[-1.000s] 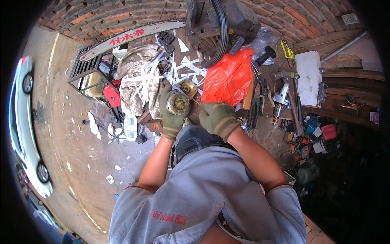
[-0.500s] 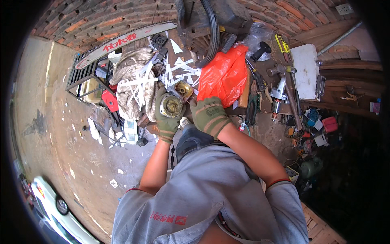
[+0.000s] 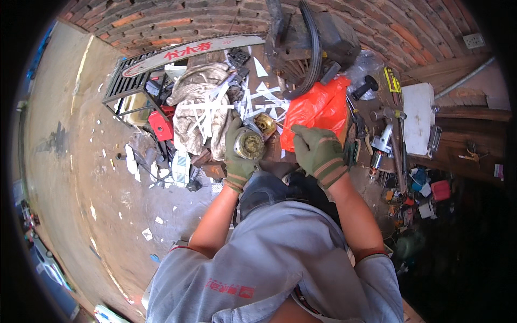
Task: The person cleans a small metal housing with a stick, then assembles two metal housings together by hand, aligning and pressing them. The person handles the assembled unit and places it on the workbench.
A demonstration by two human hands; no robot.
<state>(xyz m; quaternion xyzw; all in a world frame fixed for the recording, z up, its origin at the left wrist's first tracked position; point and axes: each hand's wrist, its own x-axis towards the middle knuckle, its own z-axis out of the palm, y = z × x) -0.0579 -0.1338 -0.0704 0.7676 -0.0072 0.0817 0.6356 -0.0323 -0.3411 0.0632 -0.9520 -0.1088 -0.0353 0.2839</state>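
The right hand (image 3: pixel 321 153) has moved a bit away from the round metal part (image 3: pixel 249 144); its fingers are bent in, maybe pinching a thin stick (image 3: pixel 283 127), but I cannot tell. The part sits in the left hand (image 3: pixel 238 166), which is curled around it; so that hand seems to hold it alone, its mucky top in plain sight.

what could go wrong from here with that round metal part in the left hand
The round metal part looks greasy inside, so it might slip in the gloved left hand. Loose white strips lie close by and could stick to it. The right hand is close to the red plastic, which it might snag or smear.
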